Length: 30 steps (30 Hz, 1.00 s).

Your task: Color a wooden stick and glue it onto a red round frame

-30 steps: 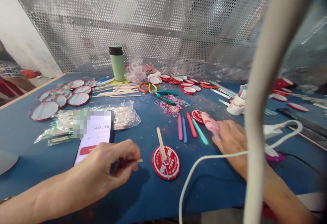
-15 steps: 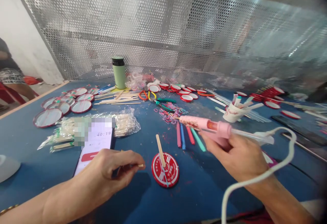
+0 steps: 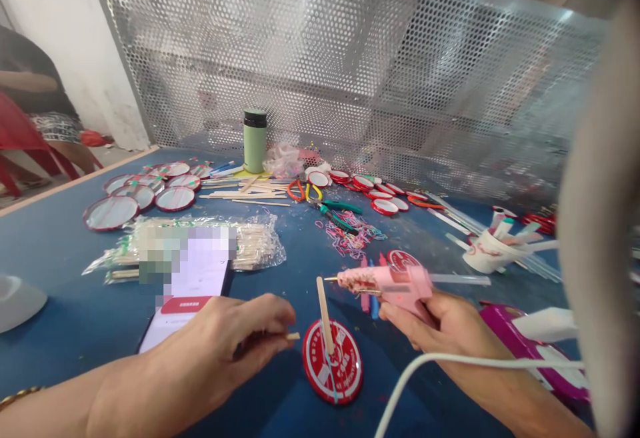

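My right hand (image 3: 445, 328) is wrapped round a pink glue gun (image 3: 387, 283), its nozzle pointing left, just above and right of a wooden stick (image 3: 325, 315). That stick lies across a red round badge (image 3: 333, 370) on the blue table (image 3: 75, 305). My left hand (image 3: 235, 345) is closed in a pinch on a short wooden stick piece (image 3: 293, 336), just left of the badge. A white cord (image 3: 425, 375) runs from the gun toward the bottom edge.
A phone (image 3: 187, 285) lies by my left hand, a bag of sticks (image 3: 250, 241) behind it. Round mirrors (image 3: 111, 212), a green bottle (image 3: 255, 141), pliers (image 3: 335, 208), coloured loops (image 3: 350, 238), a paper cup (image 3: 483, 255) and more red badges (image 3: 385, 206) lie further back. Perforated metal screen behind.
My right hand picked the glue gun up from the table, then brought it down and left toward the stick on the badge. My left hand kept its pinch. The camera shifted.
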Available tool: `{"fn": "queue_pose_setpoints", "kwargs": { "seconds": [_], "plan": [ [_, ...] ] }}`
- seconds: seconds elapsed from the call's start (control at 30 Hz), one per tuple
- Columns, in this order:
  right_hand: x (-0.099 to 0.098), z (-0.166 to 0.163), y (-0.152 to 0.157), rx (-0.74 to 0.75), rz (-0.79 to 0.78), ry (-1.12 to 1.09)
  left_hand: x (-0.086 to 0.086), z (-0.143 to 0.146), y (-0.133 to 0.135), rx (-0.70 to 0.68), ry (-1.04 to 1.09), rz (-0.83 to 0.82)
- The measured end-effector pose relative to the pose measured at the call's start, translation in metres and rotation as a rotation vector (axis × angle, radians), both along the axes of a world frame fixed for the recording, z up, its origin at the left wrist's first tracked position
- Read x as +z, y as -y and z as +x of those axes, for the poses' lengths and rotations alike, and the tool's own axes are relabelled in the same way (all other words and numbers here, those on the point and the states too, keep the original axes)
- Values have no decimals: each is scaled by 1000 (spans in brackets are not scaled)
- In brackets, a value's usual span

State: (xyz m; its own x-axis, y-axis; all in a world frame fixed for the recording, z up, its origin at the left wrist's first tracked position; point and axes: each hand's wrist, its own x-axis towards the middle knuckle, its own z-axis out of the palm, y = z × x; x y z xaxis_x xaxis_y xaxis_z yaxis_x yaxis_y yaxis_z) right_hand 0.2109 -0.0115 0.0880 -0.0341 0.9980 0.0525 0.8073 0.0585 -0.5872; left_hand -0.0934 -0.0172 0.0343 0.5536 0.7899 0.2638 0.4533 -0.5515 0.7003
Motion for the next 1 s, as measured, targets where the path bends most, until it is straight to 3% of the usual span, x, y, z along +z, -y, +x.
{"fn": "queue_pose_setpoints", "kwargs": {
  "seconds": [0.2,0.53,1.0],
  "plan": [
    [-2,3,-10,66,-26,16,24,8,5,-32,-144,139],
    [-4,3,-14,36,-110,-79,33,14,6,52,-228,585],
    [-2,4,-16,55,-185,9,39,12,8,46,-241,568]
  ]
}}
